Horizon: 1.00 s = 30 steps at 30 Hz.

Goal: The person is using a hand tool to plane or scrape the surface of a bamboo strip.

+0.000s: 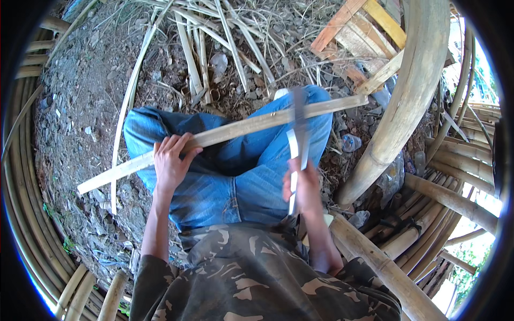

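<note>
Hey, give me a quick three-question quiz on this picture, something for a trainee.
1. True or false: the left hand is clear of the pale strip.
2. What colour are the jeans: A, red; B, blue; C, black?
3. Fill in the blank: the motion-blurred bladed tool is held in the person's ____.

Key: 1, false, it rests on the strip; 2, B; 3, right hand.

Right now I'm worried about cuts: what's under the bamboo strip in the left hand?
Blue jeans show beneath the bamboo strip, and littered ground at both ends. What the strip itself covers cannot be seen.
</note>
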Tool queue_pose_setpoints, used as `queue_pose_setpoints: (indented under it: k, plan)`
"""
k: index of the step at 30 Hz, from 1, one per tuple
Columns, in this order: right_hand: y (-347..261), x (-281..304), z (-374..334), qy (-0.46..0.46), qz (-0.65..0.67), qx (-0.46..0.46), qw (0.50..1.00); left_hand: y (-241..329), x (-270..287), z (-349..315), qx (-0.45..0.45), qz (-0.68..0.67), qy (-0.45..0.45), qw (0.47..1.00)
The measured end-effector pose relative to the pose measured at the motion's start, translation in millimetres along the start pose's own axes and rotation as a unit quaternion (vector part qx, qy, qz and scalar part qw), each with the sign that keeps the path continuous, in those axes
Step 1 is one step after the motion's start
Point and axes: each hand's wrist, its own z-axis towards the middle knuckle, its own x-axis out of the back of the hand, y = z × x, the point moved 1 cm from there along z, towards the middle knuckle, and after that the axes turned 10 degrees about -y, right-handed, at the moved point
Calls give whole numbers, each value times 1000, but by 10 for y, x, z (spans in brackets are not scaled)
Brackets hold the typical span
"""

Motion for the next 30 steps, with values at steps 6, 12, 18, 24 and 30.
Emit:
queue_pose_setpoints:
  k: [6, 12, 18, 24, 30]
  plan:
    - [442, 60, 131, 18, -36, 133, 990, 22, -21, 3, -9, 5, 8, 1000]
    - [-201, 113, -44, 67, 72, 137, 986, 14, -15, -15, -12, 10, 15, 1000]
    - [371, -88, 39, -79, -86, 22, 993, -3, -35, 45, -3, 5, -5, 1000]
    - [-108, -35, 20, 132, 64, 175, 974, 55, -15, 27, -7, 5, 25, 1000]
    - [119, -93, -82, -34, 1, 71, 997, 21, -21, 21, -3, -3, 1, 1000]
